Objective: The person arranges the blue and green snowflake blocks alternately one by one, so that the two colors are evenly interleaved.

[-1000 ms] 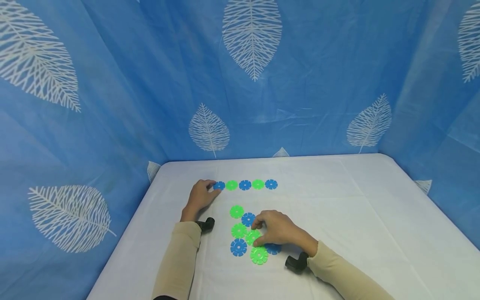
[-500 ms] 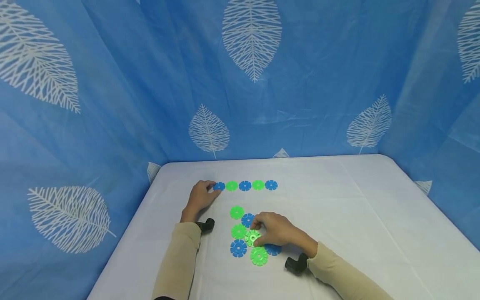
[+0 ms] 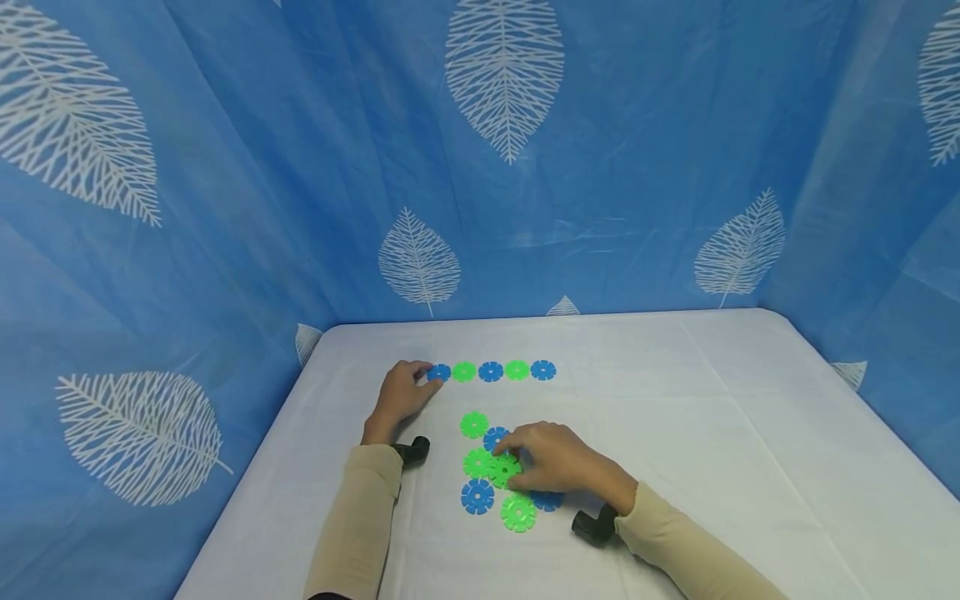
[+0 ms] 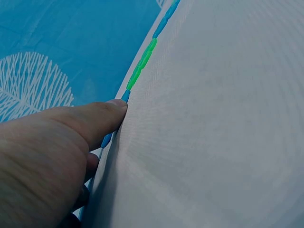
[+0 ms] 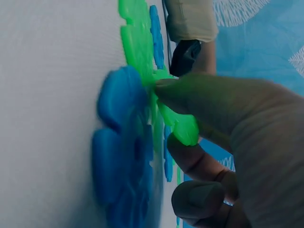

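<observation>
By the head view's clock face, the green disc (image 3: 497,474) at 6 o'clock and the blue disc (image 3: 438,372) at 7 o'clock look like thin, smooth plastic with a light gloss. The tablecloth (image 3: 675,433) is matt fabric (fold creases and all). The drape (image 3: 480,183) at 12 o'clock looks like thin cloth with a faint sheen. The sleeves (image 3: 356,508) are matt cloth; the wrist cameras (image 3: 411,452), smooth plastic.

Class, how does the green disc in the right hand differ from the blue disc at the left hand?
The green disc is tilted; the blue disc lies flat. The green disc is by the nearer cluster; the blue disc ends the far row. Both are notched.
</observation>
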Motion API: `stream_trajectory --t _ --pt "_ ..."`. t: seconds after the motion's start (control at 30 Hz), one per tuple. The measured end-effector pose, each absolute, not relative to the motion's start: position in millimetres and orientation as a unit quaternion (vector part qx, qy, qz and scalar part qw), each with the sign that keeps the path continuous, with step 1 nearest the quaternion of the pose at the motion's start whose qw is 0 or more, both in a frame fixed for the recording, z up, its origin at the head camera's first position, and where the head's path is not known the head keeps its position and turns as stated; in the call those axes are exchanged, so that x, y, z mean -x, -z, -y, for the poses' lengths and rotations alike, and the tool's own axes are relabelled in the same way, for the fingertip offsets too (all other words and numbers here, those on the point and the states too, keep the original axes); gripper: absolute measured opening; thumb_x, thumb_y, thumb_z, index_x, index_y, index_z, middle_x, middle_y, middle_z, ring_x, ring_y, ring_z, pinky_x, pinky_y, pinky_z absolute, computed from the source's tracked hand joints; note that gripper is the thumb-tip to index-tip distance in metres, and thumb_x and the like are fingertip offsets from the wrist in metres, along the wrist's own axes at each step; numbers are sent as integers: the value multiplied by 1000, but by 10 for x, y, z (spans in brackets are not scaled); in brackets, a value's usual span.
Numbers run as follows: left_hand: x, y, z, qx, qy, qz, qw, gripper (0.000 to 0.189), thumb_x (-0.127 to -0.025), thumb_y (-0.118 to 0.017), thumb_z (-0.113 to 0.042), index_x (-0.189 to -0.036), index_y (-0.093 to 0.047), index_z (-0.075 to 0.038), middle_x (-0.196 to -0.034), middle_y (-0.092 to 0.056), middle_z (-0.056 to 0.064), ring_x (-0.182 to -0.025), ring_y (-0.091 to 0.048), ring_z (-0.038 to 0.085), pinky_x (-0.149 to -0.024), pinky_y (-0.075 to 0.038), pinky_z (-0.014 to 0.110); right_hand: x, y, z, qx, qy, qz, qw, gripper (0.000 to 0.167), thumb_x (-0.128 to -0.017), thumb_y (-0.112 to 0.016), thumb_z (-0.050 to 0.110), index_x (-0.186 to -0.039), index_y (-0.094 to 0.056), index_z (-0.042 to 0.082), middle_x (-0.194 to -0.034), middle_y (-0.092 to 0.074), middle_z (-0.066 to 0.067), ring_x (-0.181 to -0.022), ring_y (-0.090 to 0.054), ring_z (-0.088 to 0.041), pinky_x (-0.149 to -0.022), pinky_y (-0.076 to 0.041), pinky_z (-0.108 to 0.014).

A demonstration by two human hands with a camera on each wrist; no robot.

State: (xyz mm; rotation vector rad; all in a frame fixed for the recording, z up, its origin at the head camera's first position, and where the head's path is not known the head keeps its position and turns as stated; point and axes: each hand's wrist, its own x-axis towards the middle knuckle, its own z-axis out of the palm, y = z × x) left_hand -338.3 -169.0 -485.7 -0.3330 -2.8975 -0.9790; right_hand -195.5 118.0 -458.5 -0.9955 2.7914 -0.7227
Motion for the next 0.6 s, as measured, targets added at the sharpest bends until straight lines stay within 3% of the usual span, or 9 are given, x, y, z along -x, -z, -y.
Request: stream_trajectory --t 0.3,0.6 --pt "3403 4864 1685 104 314 943 29 45 -91 -74 -35 -126 -69 -8 -110 -66 14 -103 -62 29 -92 -52 47 1975 4580 -1222 341 228 -912 34 45 -75 -86 41 -118 -75 29 -92 -67 22 -85 -58 2 -81 -52 -29" --pt "3374 4860 1694 107 315 942 29 45 -91 -74 -35 -126 -69 -8 -109 -66 14 -101 -62 28 -90 -52 47 1998 4615 -1261 360 216 -906 -57 42 -71 -86 48 -107 -78 28 -80 -64 25 -74 -54 5 -70 -48 -22"
